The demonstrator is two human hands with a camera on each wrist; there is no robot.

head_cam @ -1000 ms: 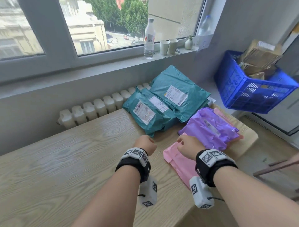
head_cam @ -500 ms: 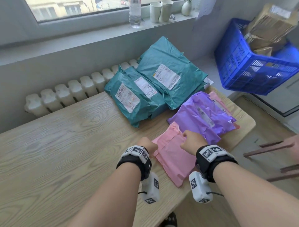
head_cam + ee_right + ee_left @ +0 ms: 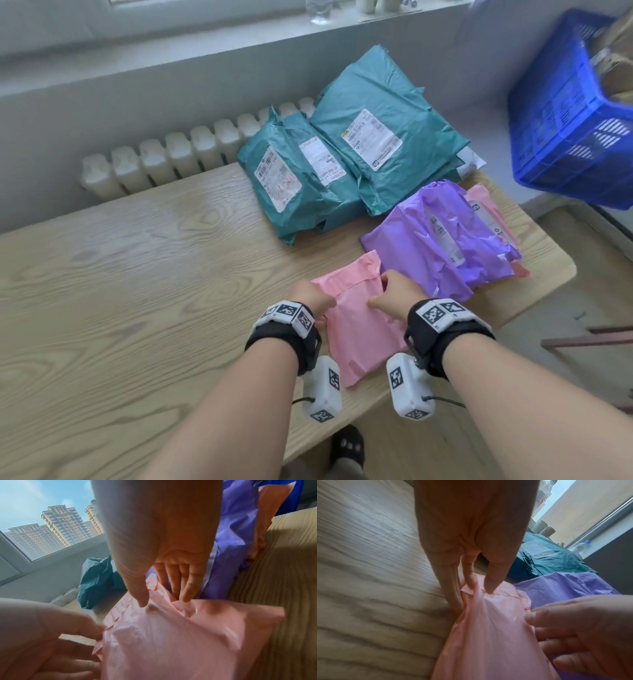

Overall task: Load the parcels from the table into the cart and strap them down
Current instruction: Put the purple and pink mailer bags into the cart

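A flat pink parcel (image 3: 359,329) lies near the front edge of the wooden table (image 3: 137,291). My left hand (image 3: 313,298) pinches its left edge, thumb on top and fingers beneath, as the left wrist view shows (image 3: 476,586). My right hand (image 3: 397,294) grips its right edge, thumb on top (image 3: 142,600) and fingers tucked between it and the purple parcel (image 3: 442,240). Behind lie two teal parcels (image 3: 294,181) (image 3: 387,137). Another pink parcel (image 3: 486,205) sticks out from under the purple one.
A blue plastic crate (image 3: 565,120) with cardboard packages stands at the right, beyond the table's end. A white radiator (image 3: 178,154) runs along the wall under the windowsill. A dark bar (image 3: 589,337) shows low at the right.
The view has tilted downward. Both hands moved from fists by the parcels onto the pink parcel's side edges and now grip it with thumbs on top.
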